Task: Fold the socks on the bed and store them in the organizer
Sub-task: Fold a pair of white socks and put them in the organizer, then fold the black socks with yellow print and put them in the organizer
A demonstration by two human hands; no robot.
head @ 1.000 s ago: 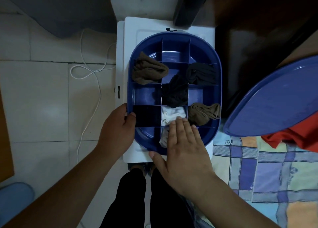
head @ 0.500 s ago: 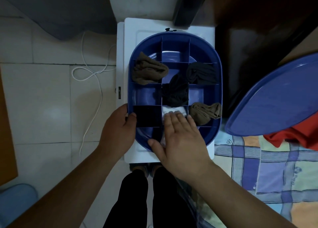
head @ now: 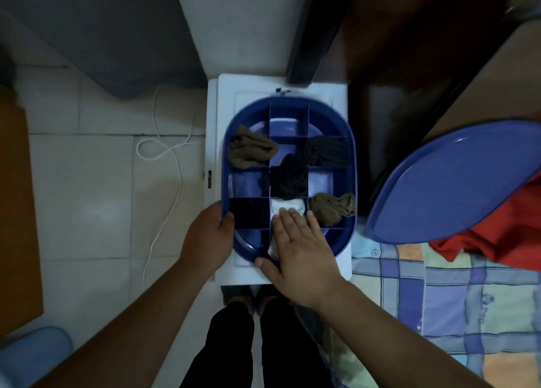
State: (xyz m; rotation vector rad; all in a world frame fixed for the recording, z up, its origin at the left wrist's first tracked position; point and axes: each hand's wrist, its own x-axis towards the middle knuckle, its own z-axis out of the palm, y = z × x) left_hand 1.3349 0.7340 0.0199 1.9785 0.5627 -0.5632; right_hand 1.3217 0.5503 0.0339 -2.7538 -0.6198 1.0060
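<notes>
White sock [head: 285,209] half hidden under flat right hand [head: 304,247]; left hand [head: 209,237] grips organizer [head: 349,159] rim.

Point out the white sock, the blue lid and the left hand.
white sock [head: 288,206], head view: bunched top in the compartment.
blue lid [head: 450,182], head view: middle of its flat face.
left hand [head: 209,235], head view: back of the hand.

White sock [head: 285,206] in blue organizer's [head: 348,242] near-middle compartment.
</notes>
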